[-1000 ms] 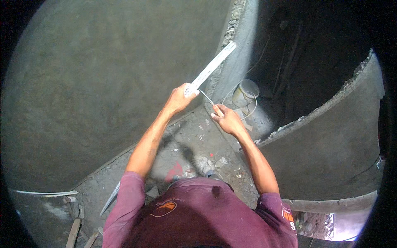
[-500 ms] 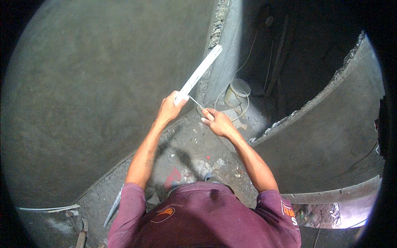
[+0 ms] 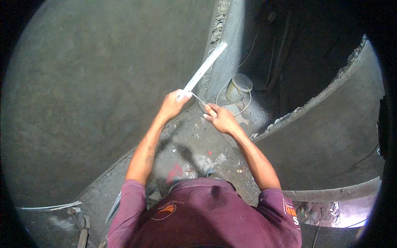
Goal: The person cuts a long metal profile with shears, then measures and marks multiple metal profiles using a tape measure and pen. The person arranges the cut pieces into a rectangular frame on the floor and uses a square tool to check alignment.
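My left hand (image 3: pixel 170 106) is closed around the lower end of a long, narrow white strip (image 3: pixel 206 66), whose exact kind I cannot make out. The strip slants up to the right, its far end in front of the broken wall edge. In my right hand (image 3: pixel 224 120) is a thin-shafted hand tool (image 3: pixel 199 99) with an orange-brown handle. Its shaft points up and left, and the tip reaches the strip beside my left thumb. Whether the tip presses on the strip is too small to tell.
A grey plastered wall (image 3: pixel 103 91) fills the left. Right of the rough wall edge (image 3: pixel 218 25), a dirty bucket (image 3: pixel 239 89) stands beside a looped pale cable (image 3: pixel 249 101). Another wall (image 3: pixel 322 140) curves along the right. Rubble (image 3: pixel 202 163) litters the floor; thin white strips (image 3: pixel 51 207) lie lower left.
Both hands, with the strip and the tool, have shifted slightly to the right in the picture. The grips look the same.
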### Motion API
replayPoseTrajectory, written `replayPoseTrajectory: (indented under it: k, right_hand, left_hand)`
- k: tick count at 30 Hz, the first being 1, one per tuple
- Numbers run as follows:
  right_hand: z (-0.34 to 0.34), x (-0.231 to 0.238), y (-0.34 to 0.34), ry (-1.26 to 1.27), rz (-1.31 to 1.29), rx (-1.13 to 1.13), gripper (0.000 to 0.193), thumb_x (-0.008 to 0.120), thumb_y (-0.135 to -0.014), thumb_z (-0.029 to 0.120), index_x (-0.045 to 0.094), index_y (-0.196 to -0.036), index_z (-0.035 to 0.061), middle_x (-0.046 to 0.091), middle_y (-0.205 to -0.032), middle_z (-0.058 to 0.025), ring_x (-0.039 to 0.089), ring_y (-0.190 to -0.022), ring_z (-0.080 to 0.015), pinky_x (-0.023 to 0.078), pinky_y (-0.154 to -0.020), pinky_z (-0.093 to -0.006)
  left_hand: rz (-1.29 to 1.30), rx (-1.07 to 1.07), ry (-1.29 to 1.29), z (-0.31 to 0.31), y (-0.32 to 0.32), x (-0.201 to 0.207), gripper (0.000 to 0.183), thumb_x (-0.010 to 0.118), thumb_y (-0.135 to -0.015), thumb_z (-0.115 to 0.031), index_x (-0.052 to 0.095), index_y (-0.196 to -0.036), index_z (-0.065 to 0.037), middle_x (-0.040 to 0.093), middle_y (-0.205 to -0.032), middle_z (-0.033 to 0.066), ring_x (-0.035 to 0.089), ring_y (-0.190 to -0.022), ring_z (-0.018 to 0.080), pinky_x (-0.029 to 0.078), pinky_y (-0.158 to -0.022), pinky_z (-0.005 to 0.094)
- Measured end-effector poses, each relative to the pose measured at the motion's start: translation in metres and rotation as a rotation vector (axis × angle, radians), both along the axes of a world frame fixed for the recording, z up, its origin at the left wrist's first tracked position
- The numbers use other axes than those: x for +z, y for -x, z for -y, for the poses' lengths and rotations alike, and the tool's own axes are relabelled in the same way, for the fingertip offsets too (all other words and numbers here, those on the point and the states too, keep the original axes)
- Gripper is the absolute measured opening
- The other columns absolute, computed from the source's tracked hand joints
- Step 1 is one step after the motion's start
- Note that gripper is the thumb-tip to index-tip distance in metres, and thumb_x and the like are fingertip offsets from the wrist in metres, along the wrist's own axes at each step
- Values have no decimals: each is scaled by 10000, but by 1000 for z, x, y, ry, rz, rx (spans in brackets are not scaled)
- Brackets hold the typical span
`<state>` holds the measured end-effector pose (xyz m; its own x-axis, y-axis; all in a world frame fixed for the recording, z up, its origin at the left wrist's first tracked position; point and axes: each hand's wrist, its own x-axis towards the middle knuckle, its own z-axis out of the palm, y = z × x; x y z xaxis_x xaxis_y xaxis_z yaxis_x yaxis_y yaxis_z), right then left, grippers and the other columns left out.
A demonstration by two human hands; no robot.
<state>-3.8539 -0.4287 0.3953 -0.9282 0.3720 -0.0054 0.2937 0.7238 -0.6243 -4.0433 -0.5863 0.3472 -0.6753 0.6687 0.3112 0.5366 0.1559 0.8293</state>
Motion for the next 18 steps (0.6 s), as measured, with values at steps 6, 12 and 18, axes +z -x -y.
replayPoseTrajectory:
  k: [6,12,18]
  right_hand:
    - [3,-1,-1,1,-11,-19,482,684,-879,356,613,-1282,102,695,-1104,-223,656,-1051,-423,516,-893,-475]
    - [2,1,-4,2,-11,-22,477,689,-880,346,614,-1281,99,697,-1098,-218,658,-1047,-418,517,-890,-478]
    - [1,-4,-4,-15,-30,-26,431,680,-894,364,639,-1234,102,703,-1045,-230,664,-1012,-429,522,-863,-499]
  left_hand:
    - [78,10,36,-1,-4,2,507,621,-947,-527,686,-1014,-28,594,-745,47,549,-694,152,445,-635,347]
    - [76,18,58,0,-6,9,554,633,-928,-557,694,-1058,-22,693,-844,124,634,-783,200,494,-724,380]
    - [55,46,82,1,-11,14,543,628,-931,-553,679,-1020,-21,668,-817,115,618,-764,201,482,-707,381]
